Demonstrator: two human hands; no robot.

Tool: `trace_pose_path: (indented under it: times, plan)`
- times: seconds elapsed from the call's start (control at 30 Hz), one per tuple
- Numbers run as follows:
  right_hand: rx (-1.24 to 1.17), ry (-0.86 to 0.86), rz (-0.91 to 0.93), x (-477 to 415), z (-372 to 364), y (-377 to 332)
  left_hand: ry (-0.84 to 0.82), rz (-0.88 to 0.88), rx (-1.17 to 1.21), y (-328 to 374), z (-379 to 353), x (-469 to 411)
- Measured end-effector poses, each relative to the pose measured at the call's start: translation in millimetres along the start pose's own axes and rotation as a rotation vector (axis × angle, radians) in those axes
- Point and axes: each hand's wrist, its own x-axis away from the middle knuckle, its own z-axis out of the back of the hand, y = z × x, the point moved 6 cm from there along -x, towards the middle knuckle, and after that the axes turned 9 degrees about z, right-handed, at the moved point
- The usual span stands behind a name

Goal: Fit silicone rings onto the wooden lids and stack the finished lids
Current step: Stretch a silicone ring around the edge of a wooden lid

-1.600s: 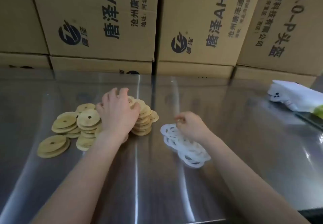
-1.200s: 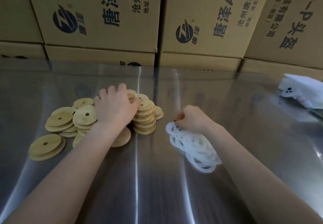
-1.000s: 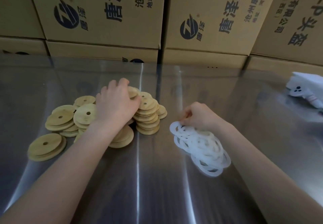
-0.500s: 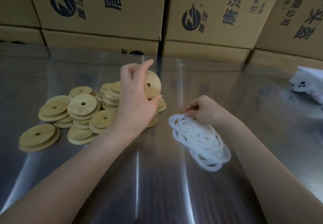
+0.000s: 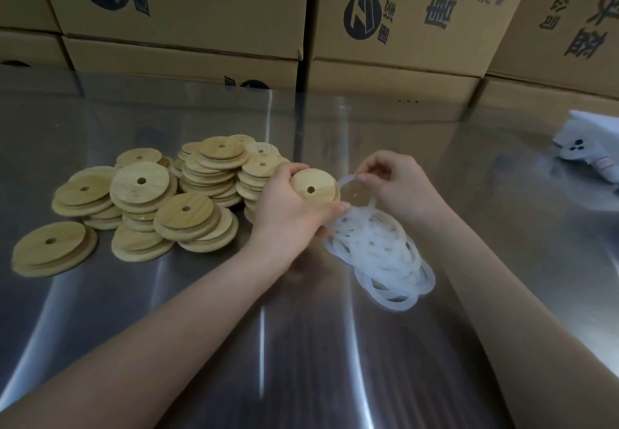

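Cardboard boxes (image 5: 187,10) back this steel surface (image 5: 301,345). Left hand (image 5: 288,207) grips a wooden lid (image 5: 313,188), right hand (image 5: 395,182) pinches a silicone ring (image 5: 348,182) beside it; stretched unevenly, it may slip off.

Dim, yellowish light w/ glare streaks on steel table (image 5: 264,345) at 6 & 12 o'clock; silicone rings (image 5: 378,254) soft; boxes (image 5: 569,26) bend at 2 o'clock.
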Motion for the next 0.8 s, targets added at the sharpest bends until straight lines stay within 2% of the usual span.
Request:
trace_pose_path:
  times: [0.33, 0.5, 0.8]
  plan:
    - [-0.122, 0.151, 0.051, 7, 8, -16, -0.201, 0.189, 0.316, -18, -12, 1]
    - [-0.159, 0.225, 0.084, 11, 10, -25, -0.206, 0.217, 0.396, -23, -5, -5]
    - [-0.396, 0.348, 0.092, 24, 20, -40, -0.245, 0.238, 0.465, -27, -4, -8]
